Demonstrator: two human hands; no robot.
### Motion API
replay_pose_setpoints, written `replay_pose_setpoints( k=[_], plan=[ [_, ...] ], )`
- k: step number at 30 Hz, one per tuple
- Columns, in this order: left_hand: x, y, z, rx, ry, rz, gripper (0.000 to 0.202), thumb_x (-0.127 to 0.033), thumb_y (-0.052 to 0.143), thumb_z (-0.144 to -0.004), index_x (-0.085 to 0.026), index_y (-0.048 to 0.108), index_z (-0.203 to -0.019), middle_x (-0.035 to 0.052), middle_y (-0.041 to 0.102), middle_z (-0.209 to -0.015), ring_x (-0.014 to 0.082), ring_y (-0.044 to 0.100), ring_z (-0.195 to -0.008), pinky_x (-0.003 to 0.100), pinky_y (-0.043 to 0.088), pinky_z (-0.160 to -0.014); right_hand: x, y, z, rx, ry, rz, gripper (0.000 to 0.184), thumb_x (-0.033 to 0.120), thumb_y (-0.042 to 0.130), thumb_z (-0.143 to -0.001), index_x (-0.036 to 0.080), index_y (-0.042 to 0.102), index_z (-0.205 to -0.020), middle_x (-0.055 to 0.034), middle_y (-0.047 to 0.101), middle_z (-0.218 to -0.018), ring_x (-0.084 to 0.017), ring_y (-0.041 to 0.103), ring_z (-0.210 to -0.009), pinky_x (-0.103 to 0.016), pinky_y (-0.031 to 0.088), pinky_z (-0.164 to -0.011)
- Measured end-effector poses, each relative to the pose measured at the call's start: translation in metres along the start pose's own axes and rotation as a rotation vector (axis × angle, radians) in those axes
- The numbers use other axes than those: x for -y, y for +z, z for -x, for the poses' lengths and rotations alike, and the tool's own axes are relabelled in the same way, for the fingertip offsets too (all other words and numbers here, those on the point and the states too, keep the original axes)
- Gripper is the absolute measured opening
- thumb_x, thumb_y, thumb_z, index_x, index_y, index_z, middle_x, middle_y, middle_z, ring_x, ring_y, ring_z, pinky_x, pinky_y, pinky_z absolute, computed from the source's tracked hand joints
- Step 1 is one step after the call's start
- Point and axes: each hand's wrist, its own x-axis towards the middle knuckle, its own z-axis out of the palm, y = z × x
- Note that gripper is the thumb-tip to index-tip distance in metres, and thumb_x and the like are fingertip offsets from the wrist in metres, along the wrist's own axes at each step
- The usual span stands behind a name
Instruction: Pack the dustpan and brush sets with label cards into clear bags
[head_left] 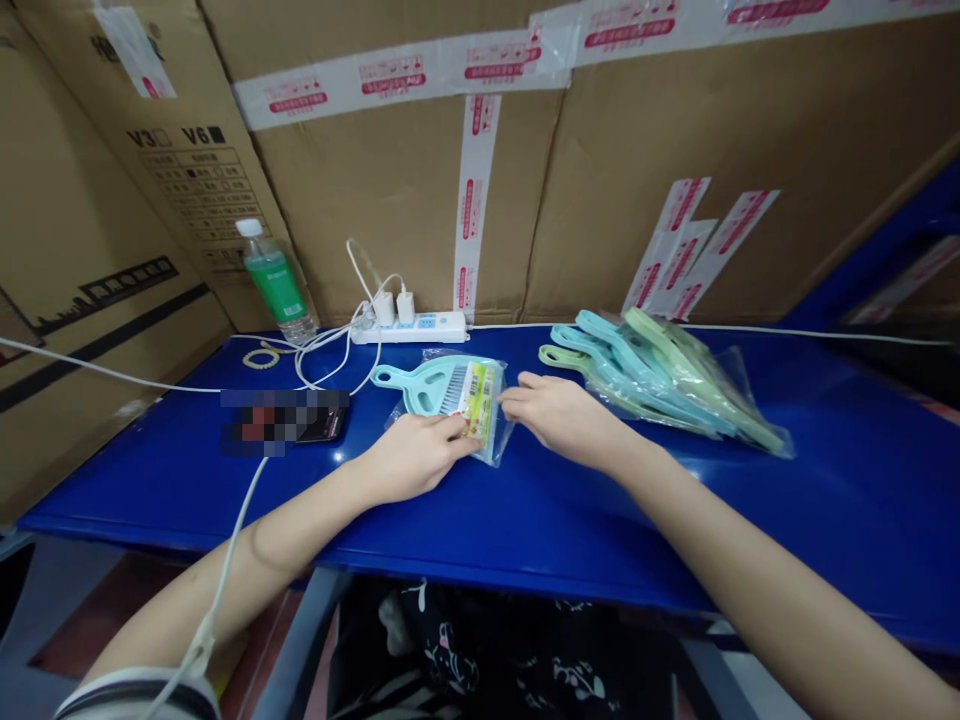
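The left hand [416,458] rests unclenched on the bagged dustpan set [442,388] on the blue table [825,480] while the right hand [564,415] pinches its edge.

Blue tabletop [825,480]: bagged dustpan set [450,392], stack of bagged sets [660,380], power strip [412,326], water bottle [276,282], phone [285,420], bead bracelet [260,357].

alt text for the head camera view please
A left hand and right hand rest on a clear bag holding a teal dustpan and brush, on a blue table. More bagged sets lie to the right; a power strip, bottle and phone sit left.
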Motion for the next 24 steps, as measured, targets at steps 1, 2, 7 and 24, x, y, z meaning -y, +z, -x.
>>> replay_pose_setpoints(
  k=[1,2,7,24],
  plan=[
    [0.000,-0.001,0.000,0.006,0.001,0.000,0.028,-0.014,0.048,-0.089,-0.021,0.063,-0.111,0.0055,0.063,-0.096,0.0171,0.064,-0.081,0.026,0.052,-0.063,0.000,-0.002,0.001,0.014,0.002,-0.005,0.029,0.006,0.040,-0.086,0.016,0.065,-0.078,-0.0100,0.069,-0.098,-0.022,0.052,-0.081,-0.034,0.041,-0.066],
    [0.000,-0.002,0.001,0.011,0.001,0.001,0.027,-0.015,0.049,-0.089,-0.021,0.064,-0.111,0.0053,0.063,-0.095,0.0171,0.064,-0.080,0.026,0.051,-0.063,0.000,-0.003,0.001,0.019,0.008,-0.002,0.027,0.006,0.042,-0.085,0.016,0.065,-0.075,-0.0110,0.069,-0.102,-0.023,0.052,-0.083,-0.035,0.042,-0.067],
    [0.000,-0.004,0.002,0.005,0.004,0.025,0.026,-0.016,0.050,-0.089,-0.023,0.065,-0.108,0.0042,0.061,-0.090,0.0169,0.063,-0.077,0.026,0.050,-0.060,0.006,-0.015,0.004,0.052,0.060,-0.021,0.021,0.006,0.047,-0.077,0.016,0.065,-0.071,-0.0135,0.069,-0.099,-0.028,0.052,-0.094,-0.038,0.041,-0.073],
    [0.007,0.000,-0.002,-0.002,0.053,0.109,0.026,-0.013,0.046,-0.089,-0.019,0.062,-0.108,0.0038,0.058,-0.086,0.0151,0.062,-0.073,0.025,0.050,-0.062,0.006,0.010,-0.014,0.003,0.627,-0.614,0.019,0.030,0.047,-0.088,0.022,0.052,-0.071,0.0020,0.057,-0.060,-0.016,0.055,-0.058,-0.025,0.034,-0.053]
  ],
)
